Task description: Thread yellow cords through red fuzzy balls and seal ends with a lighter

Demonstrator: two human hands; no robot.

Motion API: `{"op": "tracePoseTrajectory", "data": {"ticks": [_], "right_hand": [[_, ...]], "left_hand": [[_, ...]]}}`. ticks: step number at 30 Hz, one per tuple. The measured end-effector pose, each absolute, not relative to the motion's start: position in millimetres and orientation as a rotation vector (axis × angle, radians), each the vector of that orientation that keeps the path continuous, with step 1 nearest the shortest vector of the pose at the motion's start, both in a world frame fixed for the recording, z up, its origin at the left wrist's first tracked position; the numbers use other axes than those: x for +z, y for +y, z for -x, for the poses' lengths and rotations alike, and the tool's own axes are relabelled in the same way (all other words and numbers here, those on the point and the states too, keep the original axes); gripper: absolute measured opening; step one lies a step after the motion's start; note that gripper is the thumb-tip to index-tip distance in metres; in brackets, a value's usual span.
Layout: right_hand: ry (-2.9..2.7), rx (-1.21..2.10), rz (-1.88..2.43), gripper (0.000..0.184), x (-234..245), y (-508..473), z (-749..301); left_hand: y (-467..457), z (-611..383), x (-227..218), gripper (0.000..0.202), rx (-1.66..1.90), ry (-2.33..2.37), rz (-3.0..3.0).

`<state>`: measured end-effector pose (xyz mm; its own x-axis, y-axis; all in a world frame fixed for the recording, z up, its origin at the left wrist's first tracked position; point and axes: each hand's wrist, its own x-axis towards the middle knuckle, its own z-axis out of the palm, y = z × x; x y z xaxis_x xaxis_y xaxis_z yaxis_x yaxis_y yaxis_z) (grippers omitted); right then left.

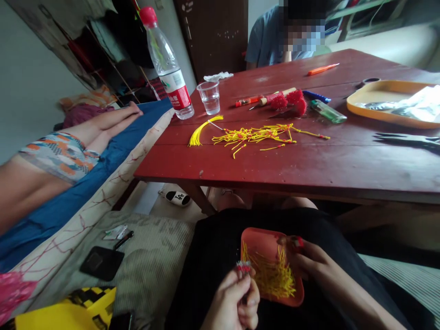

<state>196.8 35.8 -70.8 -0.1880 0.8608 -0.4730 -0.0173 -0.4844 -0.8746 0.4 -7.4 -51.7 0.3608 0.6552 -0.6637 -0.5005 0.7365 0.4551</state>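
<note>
My left hand is closed in a fist around a small red bundle with silvery tips, which stick up above the thumb. Over the far right edge of an orange tray on my lap, my right hand has its fingers bent near a small red thing. That hand is blurred, and whether it grips the red thing I cannot tell. Many short yellow cords lie loosely in the tray, between my two hands.
On the red table are knotted yellow cords, a yellow tassel, red beaded pieces, a green lighter, pliers, a yellow tray, a bottle and a cup. One person sits opposite; another lies left.
</note>
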Motion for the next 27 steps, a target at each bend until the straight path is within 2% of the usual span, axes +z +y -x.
{"op": "tracePoseTrajectory", "data": {"ticks": [5,9,17,23,27], "right_hand": [[-0.521,2.013,1.167,0.016,-77.9,23.8,-186.0],[-0.32,2.06,1.052,0.026,-82.0,23.2,-184.1],[-0.366,2.016,1.089,0.014,-74.5,9.4,-181.3],[-0.469,2.108,1.114,0.027,-63.5,-13.7,-169.2],[-0.274,2.057,1.231,0.031,-58.7,-27.7,-158.9]], "left_hand": [[-10.7,0.5,-54.7,0.034,0.689,0.951,-0.162],[-9.2,-1.9,-51.4,0.038,0.687,0.996,-0.211],[-9.1,-9.5,-45.2,0.042,0.665,1.088,-0.271],[-16.1,-14.1,-43.9,0.038,0.697,1.178,-0.265],[-20.9,-15.3,-43.1,0.038,0.723,1.23,-0.247]]}}
